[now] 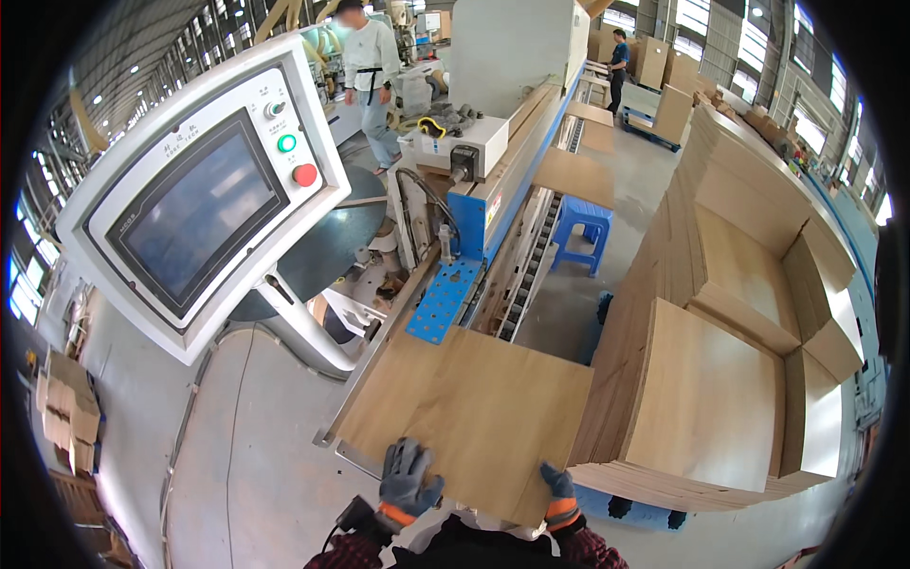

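Note:
A flat wood-grain panel lies on the infeed end of the machine, its far edge reaching the blue perforated plate. My left hand, in a dark grey glove with an orange cuff, rests on the panel's near left part with its fingers stretched out flat. At the near right corner my right hand, gloved alike, is closed on the panel's edge; some of its fingers are hidden. Beyond the plate a roller track runs along the machine.
A control panel with a screen and buttons stands on an arm at left. Tall stacks of wood panels rise close on my right. A blue stool stands beside the track, under another panel. Two people stand farther off.

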`<control>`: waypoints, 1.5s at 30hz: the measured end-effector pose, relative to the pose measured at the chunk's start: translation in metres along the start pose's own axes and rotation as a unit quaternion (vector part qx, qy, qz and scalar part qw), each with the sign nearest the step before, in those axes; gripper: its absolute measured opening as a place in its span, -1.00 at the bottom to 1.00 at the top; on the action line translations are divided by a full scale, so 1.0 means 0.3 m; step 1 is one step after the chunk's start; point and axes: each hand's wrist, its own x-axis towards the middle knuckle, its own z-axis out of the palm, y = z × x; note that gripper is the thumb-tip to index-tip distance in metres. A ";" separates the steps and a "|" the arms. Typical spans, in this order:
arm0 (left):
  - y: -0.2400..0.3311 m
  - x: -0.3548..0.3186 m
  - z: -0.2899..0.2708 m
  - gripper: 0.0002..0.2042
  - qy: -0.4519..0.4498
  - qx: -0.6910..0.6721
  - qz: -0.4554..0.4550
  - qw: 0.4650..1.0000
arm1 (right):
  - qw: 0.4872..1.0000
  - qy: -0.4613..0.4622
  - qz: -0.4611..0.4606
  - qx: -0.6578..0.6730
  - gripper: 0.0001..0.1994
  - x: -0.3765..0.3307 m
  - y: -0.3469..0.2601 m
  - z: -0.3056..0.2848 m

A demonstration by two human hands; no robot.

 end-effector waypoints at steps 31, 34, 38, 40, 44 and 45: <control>0.659 0.555 0.471 -0.71 -0.241 -0.457 0.005 0.856 | 0.353 0.663 -0.208 -0.627 -0.42 -0.552 -0.926 -0.607; 0.804 0.448 0.520 -0.43 -0.211 -0.556 -0.046 0.803 | 0.378 0.642 -0.116 -0.657 -0.54 -0.525 -1.012 -0.617; 0.913 0.445 0.478 -0.25 -0.165 -0.443 -0.121 0.873 | 0.379 0.685 -0.087 -0.616 -0.39 -0.537 -1.067 -0.751; 0.943 0.463 0.480 -0.22 -0.148 -0.411 -0.135 0.889 | 0.492 0.615 -0.100 -0.608 -0.36 -0.533 -1.112 -0.836; 0.956 0.534 0.371 -0.18 -0.246 -0.512 -0.200 0.799 | 0.377 0.598 -0.104 -0.700 -0.36 -0.526 -1.097 -0.863; 0.957 0.540 0.386 -0.18 -0.230 -0.492 -0.185 0.819 | 0.359 0.599 -0.115 -0.706 -0.35 -0.526 -1.089 -0.855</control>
